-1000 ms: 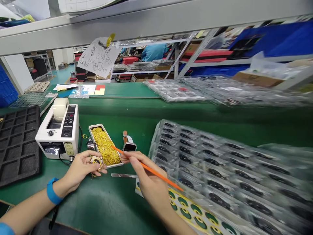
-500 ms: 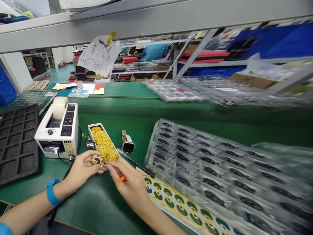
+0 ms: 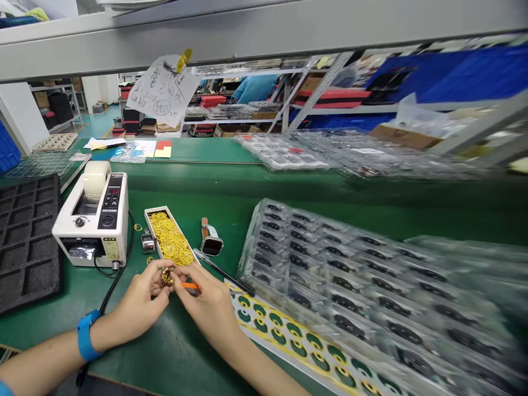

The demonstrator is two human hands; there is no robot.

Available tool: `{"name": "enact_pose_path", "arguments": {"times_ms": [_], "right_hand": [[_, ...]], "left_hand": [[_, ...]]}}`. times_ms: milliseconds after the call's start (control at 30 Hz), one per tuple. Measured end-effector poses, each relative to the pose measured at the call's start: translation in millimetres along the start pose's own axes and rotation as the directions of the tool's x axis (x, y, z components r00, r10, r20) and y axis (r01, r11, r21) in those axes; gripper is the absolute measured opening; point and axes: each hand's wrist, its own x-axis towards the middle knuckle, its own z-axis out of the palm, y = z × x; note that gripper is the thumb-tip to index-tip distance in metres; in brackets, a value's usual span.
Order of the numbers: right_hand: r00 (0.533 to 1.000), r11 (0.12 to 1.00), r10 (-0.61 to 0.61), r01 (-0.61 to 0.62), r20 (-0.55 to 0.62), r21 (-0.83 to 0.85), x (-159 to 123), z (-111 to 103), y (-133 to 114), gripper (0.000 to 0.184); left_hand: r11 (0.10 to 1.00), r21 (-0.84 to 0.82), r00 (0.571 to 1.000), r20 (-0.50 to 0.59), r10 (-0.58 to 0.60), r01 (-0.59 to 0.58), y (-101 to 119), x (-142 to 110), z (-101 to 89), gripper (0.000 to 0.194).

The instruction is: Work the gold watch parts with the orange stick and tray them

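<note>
My left hand (image 3: 142, 300) pinches a small round gold-coloured watch part (image 3: 166, 276) between thumb and fingers. Close against it, my right hand (image 3: 212, 300) grips a slim orange-handled tool (image 3: 190, 285); the fingers hide its tip. Both hands meet in front of a narrow white box (image 3: 161, 209) filled with thin yellow rings (image 3: 170, 237). Beside the box lie a small metal counter (image 3: 147, 242) and a loose yellow ring (image 3: 138, 227). A smartwatch (image 3: 212, 246) rests to the right of the box, with a dark pen-like stick (image 3: 226, 273) below it.
A white tape dispenser (image 3: 117, 217) with a black cable stands on the left, beside a black foam tray (image 3: 31, 264). On the right, stacked clear plastic trays (image 3: 317, 253) hold dark parts. A sticker sheet (image 3: 284, 336) lies before them. A grey shelf beam (image 3: 247, 41) crosses above.
The gold part has turned from face-on to tilted in my left fingers. My right hand has shifted left and up, closer to the part, and the orange handle lies flatter.
</note>
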Motion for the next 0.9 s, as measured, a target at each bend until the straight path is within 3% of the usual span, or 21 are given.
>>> {"name": "enact_pose_path", "arguments": {"times_ms": [100, 167, 300, 500, 667, 767, 833, 900], "right_hand": [[0.998, 0.996, 0.062, -0.063, 0.021, 0.070, 3, -2, -5, 0.014], [0.986, 0.972, 0.133, -0.149, 0.101, 0.184, 7, -8, -8, 0.013], [0.910, 0.847, 0.321, -0.399, 0.261, 0.351, 18, -25, -5, 0.019], [0.867, 0.876, 0.437, -0.470, 0.240, 0.104, 34, -27, 25, 0.032], [0.879, 0.902, 0.410, -0.430, 0.243, 0.037, 28, -33, 17, 0.022], [0.902, 0.923, 0.377, -0.385, 0.211, -0.002, 24, -58, 10, 0.021], [0.917, 0.927, 0.365, -0.341, 0.161, -0.159, 27, -87, 15, 0.024], [0.925, 0.869, 0.367, -0.304, 0.096, -0.391, 35, -123, 31, 0.027]], "left_hand": [[0.998, 0.058, 1.000, 0.013, 0.000, -0.001, -1, 0, -1.1, 0.036], [1.000, 0.021, 1.000, -0.008, -0.013, 0.013, -1, 2, -2.5, 0.037], [0.993, -0.100, 0.992, -0.105, -0.065, 0.054, 2, 10, -8.1, 0.040], [0.977, -0.211, 0.982, -0.181, -0.054, 0.015, 12, 15, -16.6, 0.039], [0.980, -0.194, 0.980, -0.182, -0.085, 0.049, 22, 13, -19.7, 0.050], [0.983, -0.161, 0.975, -0.191, -0.114, 0.083, 25, 12, -22.3, 0.060], [0.982, -0.154, 0.970, -0.200, -0.135, 0.105, 26, 12, -25.1, 0.066], [0.980, -0.160, 0.967, -0.203, -0.152, 0.121, 27, 11, -28.1, 0.069]]}}
